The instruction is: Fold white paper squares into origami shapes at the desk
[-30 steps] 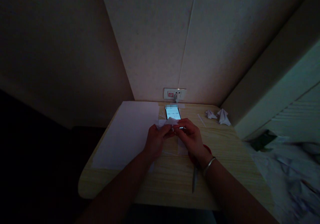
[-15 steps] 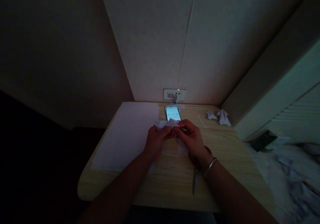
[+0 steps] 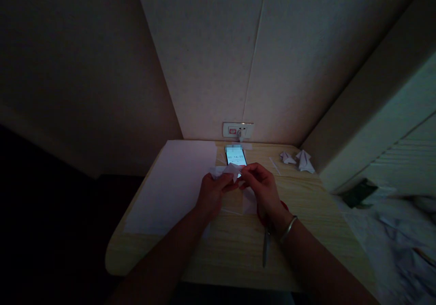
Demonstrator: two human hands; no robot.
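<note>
A small piece of folded white paper (image 3: 233, 168) is held above the middle of the table. My left hand (image 3: 211, 195) grips it from the left, thumb on top and fingers underneath. At its right side my right hand (image 3: 265, 188) has its thumb and fingers pinched on the edge, though the fingertips are partly hidden. Just beyond the paper lies a phone (image 3: 235, 156) with a lit timer screen, its lower part covered. Scissors (image 3: 265, 250) with red handles lie below my right wrist, blades toward me.
Large white sheets (image 3: 170, 182) cover the left of the wooden table (image 3: 306, 232). Two folded paper figures (image 3: 304, 161) stand at the back right, near a thin paper strip (image 3: 274, 165). A wall socket (image 3: 237, 130) with a plug sits behind the phone.
The right fingers have shifted a little on the paper's edge, and its front flap now points down toward the right thumb. The left hand keeps its hold.
</note>
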